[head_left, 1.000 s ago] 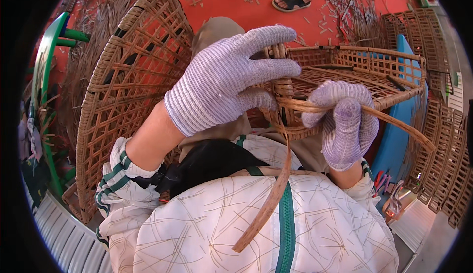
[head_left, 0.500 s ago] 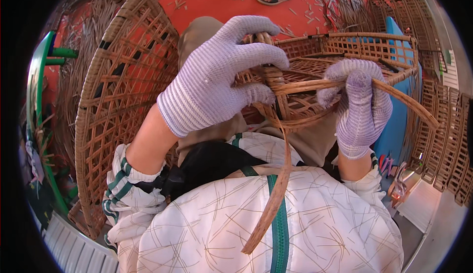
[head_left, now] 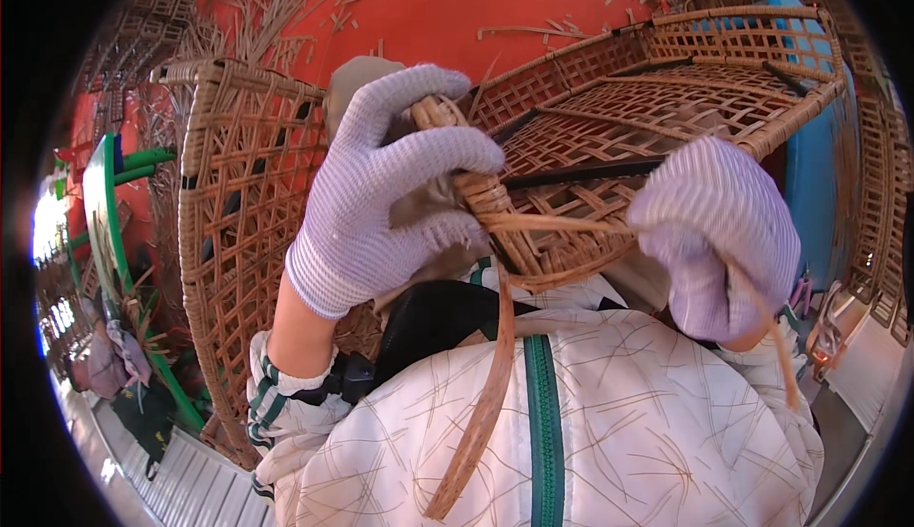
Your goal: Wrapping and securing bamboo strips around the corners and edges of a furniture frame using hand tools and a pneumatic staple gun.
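At centre frame, two gloved hands work one woven cane frame, whose long axis runs from 7 o'clock to 2 o'clock. One left hand, fingers curled and pressed together, clasps the wrapped rim at the frame's near corner. One right hand, at 3 o'clock, is closed into a fist pinching one thin cane strand pulled taut toward 9 o'clock, where it meets the rim. One broader cane strip hangs from the rim toward 6 o'clock, across the white patterned garment. One green metal stand is at 9 o'clock. Cane offcuts litter the red floor at 12 o'clock.
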{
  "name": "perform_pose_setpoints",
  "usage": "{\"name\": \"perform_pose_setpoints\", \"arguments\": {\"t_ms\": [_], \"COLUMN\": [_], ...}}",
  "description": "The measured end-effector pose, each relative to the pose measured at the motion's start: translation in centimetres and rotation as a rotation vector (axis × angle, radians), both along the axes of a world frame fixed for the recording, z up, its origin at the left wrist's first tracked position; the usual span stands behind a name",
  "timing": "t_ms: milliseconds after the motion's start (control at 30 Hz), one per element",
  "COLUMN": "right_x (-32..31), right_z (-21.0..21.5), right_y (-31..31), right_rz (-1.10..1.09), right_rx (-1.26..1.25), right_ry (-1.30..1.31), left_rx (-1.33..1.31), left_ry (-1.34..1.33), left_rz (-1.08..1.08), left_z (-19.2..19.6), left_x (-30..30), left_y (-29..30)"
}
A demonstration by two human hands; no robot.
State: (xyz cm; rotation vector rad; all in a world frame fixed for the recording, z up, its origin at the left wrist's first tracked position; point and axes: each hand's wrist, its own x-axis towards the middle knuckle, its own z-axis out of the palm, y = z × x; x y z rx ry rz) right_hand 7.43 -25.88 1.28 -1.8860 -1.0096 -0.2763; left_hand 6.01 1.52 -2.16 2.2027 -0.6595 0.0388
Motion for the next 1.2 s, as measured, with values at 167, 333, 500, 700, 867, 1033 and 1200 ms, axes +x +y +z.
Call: {"name": "perform_pose_setpoints", "arguments": {"t_ms": [167,333,500,700,867,1033,1200], "right_x": [-1.3,-0.7,2.0,5.4,6.6,7.0,6.9], "right_z": [0.3,3.0,1.6,0.1,-1.2,-2.3,-5.2], "right_y": [-0.8,-2.3,-3.4,-2.4,-0.6,3.2,5.7], "right_rz": [-0.049,0.025,0.072,0.074,0.121,0.203,0.340], "right_rx": [-0.106,-0.285,-0.340,-0.438,-0.752,-1.038,-1.075], "right_ry": [-0.289,-0.134,0.127,0.396,0.564,0.715,0.725], "left_rx": [-0.029,-0.070,-0.011,-0.016,-0.063,-0.017,0.358], "left_ry": [0.028,0.044,0.049,0.008,0.010,-0.039,-0.376], "left_rz": [-0.005,-0.031,-0.014,0.000,-0.009,0.004,-0.100], "left_z": [0.5,0.2,0.4,0.6,0.9,1.5,2.7], "left_x": [0.1,0.5,0.4,0.3,0.3,0.4,1.1], "left_y": [-0.7,-1.0,-0.8,-1.0,-1.5,-1.2,-0.7]}}
